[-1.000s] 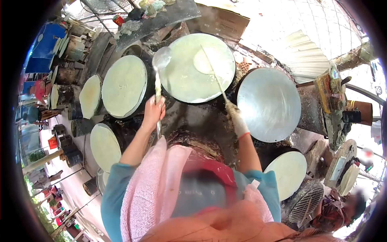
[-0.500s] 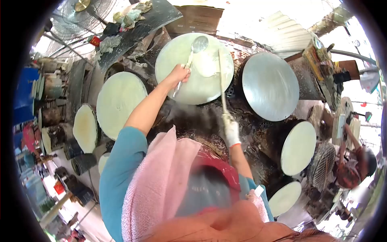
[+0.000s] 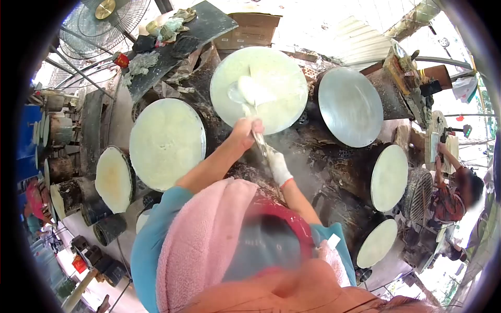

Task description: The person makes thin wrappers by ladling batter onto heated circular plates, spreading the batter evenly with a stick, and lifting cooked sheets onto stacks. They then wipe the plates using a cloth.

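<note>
In front of me a large round griddle point(image 3: 223, 67) carries a pale green layer of batter, with a wet white patch near its middle. My bare left hand point(image 3: 243, 132) is closed around the handle of a ladle point(image 3: 236, 94), whose bowl is over the griddle by the white patch. Wearing a white glove, my right hand point(image 3: 278, 168) is closed on the end of a long flat stick point(image 3: 259, 140) that reaches onto the griddle. The two hands are close together at the griddle's near edge, and the tools overlap there, so the stick's far part is unclear.
Left stand another batter-covered griddle point(image 3: 167, 143) and a smaller one with a browned middle point(image 3: 112, 180). A bare metal griddle point(image 3: 350, 107) is at right, with coated ones point(image 3: 390, 177) nearer. A fan point(image 3: 104, 26) and cardboard box point(image 3: 248, 31) stand behind. Another person point(image 3: 454, 193) works far right.
My right hand has moved left and nearer my left hand, bringing the stick across the griddle. My left hand and the ladle have come down toward me. The view has shifted slightly.
</note>
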The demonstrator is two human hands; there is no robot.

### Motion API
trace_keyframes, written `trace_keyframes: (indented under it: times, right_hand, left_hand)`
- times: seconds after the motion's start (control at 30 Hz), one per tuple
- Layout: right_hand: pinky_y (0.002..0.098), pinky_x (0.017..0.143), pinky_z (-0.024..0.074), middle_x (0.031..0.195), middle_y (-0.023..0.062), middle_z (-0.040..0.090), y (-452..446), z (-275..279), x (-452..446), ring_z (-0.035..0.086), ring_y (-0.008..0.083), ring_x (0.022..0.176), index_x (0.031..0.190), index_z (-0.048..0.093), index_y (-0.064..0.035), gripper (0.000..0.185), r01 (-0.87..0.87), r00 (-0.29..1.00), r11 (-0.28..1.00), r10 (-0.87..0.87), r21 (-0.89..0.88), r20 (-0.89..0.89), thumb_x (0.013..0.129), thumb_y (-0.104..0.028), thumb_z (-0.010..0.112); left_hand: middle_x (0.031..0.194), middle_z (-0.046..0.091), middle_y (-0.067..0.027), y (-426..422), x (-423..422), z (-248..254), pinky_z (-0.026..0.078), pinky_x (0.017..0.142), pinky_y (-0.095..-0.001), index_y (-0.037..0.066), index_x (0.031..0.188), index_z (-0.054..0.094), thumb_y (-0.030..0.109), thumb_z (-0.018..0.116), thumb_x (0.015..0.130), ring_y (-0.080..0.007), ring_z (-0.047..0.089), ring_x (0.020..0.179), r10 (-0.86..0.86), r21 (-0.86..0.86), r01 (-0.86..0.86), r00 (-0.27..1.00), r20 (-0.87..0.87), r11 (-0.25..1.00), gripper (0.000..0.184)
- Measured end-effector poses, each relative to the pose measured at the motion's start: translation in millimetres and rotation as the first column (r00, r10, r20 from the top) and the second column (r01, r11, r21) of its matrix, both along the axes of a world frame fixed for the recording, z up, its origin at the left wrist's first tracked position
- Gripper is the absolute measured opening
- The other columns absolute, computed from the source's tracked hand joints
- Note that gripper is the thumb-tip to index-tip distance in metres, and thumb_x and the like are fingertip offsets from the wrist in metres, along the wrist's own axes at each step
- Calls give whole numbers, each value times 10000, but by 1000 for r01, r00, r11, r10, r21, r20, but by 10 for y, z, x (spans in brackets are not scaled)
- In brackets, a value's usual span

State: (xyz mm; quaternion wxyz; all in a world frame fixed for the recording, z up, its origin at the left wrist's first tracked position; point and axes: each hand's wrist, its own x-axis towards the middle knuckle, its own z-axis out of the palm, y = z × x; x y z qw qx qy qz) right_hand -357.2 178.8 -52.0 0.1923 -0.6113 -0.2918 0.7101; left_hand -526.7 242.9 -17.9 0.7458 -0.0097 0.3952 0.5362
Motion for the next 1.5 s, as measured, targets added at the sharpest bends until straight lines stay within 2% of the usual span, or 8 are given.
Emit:
trace_keyframes:
  times: [0.13, 0.27, 0.6, 0.83, 0.97, 1.23, 1.4, 1.5]
  right_hand:
    - [196, 453, 325, 700, -71, 565, 257, -142, 485, 433, 21, 545, 1204, 630, -76, 330, 204, 979, 939, -203, 277, -33, 926, -254, 621]
    - [203, 732, 445, 945, 9, 669, 293, -95, 444, 543, 53, 825, 1215, 614, -21, 367, -102, 990, 917, 57, 386, 126, 932, -255, 609]
    - [200, 408, 306, 641, -87, 490, 497, 224, 2638, 385, 17, 480, 1279, 582, -97, 390, 522, 841, 768, -537, 372, -71, 923, -249, 631]
    - [290, 1030, 388, 1398, 157, 468, 934, -78, 3973, 459, 205, 1281, 1345, 432, 72, 473, 383, 775, 543, -629, 747, 60, 949, -146, 572]
    - [481, 624, 491, 845, 189, 614, 1047, -191, 4137, 610, 395, 706, 1439, 352, -257, 550, -228, 410, 936, -159, 269, 898, 946, -484, 446]
    - [276, 712, 485, 882, 75, 642, 1130, -105, 3977, 606, 174, 782, 1262, 563, -67, 422, 397, 880, 879, -446, 265, 162, 931, -326, 595]
    - [198, 677, 454, 840, 21, 608, 1175, -292, 4054, 546, 60, 749, 1233, 576, -14, 363, 174, 808, 663, -519, 728, 279, 951, -242, 579]
    - [245, 405, 322, 615, -46, 474, 1198, -253, 3841, 388, 64, 448, 1152, 620, -102, 342, 526, 808, 785, -581, 327, 96, 925, -357, 594]
  left_hand:
    - [663, 440, 36, -30, -761, -27, 317, 464, -199, -54, 1096, 486, 144, 420, 975, -47, 395, 470, -156, 351, -65, 809, 566, 934, 241]
    - [593, 392, 100, 95, -620, 846, 288, 423, -190, -2, 1035, 550, 215, 436, 986, -6, 317, 370, -208, 261, 296, 925, -317, 919, 250]
    - [601, 354, 68, 1278, 1174, 1437, 256, 413, -206, -28, 975, 545, 181, 465, 972, -10, 293, 389, -445, 348, 565, 816, -369, 748, 224]
    - [589, 397, 43, 2070, 3401, 489, 288, 412, -235, -41, 973, 544, 228, 471, 994, -56, 335, 405, -517, 238, 611, 778, -355, 755, 279]
    - [602, 480, -12, 2061, 4200, -39, 372, 452, -264, -3, 847, 541, 179, 626, 883, -105, 449, 469, -338, 194, 510, 765, -548, 838, 204]
    - [772, 627, -206, 2018, 3427, -17, 479, 671, -418, -52, 1054, 556, 201, 590, 869, -371, 610, 722, 437, 380, 451, -25, -899, 808, 316]
    - [632, 501, -30, 1833, 2733, -16, 368, 486, -283, 22, 963, 531, 166, 529, 935, -133, 478, 525, 214, 365, 426, 362, -907, 828, 147]
    - [549, 425, 35, 1545, 2524, 112, 304, 378, -233, 54, 908, 509, 151, 523, 947, -67, 385, 396, -13, 247, 433, 515, -857, 867, 106]
